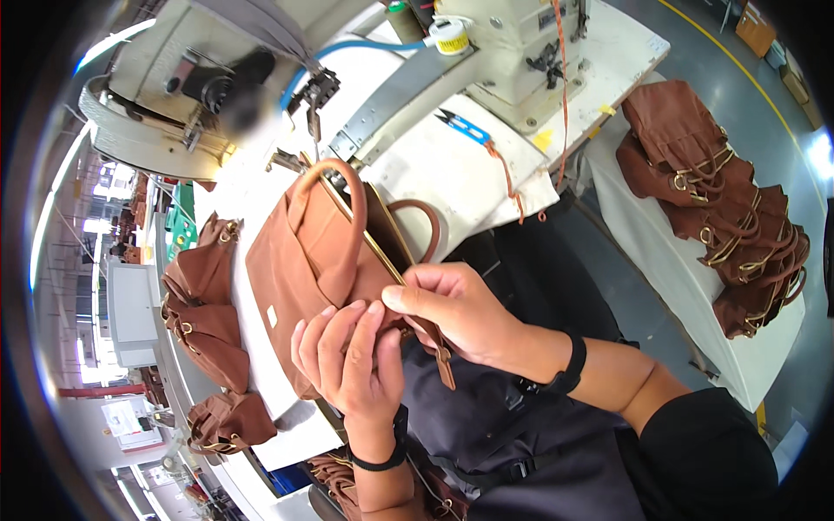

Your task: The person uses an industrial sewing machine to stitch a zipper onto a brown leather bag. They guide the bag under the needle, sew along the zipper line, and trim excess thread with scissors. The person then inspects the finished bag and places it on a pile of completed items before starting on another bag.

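Observation:
A brown leather handbag [300, 234] lies tilted in front of me at the sewing machine, its zip-edged mouth gaping and its two rolled handles standing up. With thumb and fingers, my right hand [460, 313] pinches the near end of the bag's top edge, by the zipper. My left hand [352, 360] has its fingers bent against the same corner, gripping the bag from its left side; what lies under the fingertips is hidden. Just below the right hand, a leather zipper tab [445, 369] dangles. Both wrists wear dark bands.
The sewing machine [512, 65] stands on a white table ahead. Blue thread snips [465, 127] with an orange cord lie right of the bag. More brown bags [738, 217] are piled on a right-hand bench, and others [204, 304] sit to the left.

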A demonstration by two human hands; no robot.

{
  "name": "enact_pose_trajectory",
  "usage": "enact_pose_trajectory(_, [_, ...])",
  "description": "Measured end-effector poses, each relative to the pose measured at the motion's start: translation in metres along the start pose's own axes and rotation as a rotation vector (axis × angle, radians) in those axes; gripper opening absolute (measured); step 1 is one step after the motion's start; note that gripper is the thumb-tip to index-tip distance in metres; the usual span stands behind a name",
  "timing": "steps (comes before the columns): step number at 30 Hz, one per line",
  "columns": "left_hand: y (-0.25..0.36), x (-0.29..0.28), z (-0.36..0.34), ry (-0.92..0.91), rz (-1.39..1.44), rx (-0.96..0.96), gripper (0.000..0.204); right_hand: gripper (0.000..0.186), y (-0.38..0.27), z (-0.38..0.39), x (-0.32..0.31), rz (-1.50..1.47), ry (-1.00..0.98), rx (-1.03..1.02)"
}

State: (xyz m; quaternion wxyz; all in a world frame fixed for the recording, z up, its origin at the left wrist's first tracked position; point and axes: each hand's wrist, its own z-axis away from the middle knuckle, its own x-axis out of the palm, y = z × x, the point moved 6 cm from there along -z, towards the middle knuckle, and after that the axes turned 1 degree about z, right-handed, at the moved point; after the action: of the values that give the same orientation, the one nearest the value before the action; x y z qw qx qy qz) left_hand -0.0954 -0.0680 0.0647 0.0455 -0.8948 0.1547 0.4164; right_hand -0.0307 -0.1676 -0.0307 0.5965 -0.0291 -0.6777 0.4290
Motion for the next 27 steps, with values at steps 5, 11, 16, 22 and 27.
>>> enact_pose_trajectory(5, [0.009, 0.000, -0.057, -0.236, -0.009, 0.115, 0.031, 0.031, 0.003, -0.004, -0.003, 0.115, 0.023, -0.038])
enact_pose_trajectory(11, [0.002, 0.007, -0.093, -0.373, -0.244, 0.257, 0.046, 0.031, -0.006, -0.002, -0.006, 0.240, 0.051, -0.157])
enact_pose_trajectory(16, [-0.013, -0.042, -0.082, -0.376, -0.545, 0.169, 0.066, 0.032, -0.008, -0.005, -0.001, 0.299, -0.022, -0.159])
enact_pose_trajectory(22, [-0.052, -0.051, -0.053, -0.429, -0.466, 0.118, 0.087, 0.034, 0.002, -0.005, -0.006, 0.107, -0.026, -0.093])
enact_pose_trajectory(27, [-0.036, -0.020, -0.032, -0.463, -0.166, -0.009, 0.102, 0.032, 0.002, -0.006, 0.010, -0.074, 0.042, -0.056])
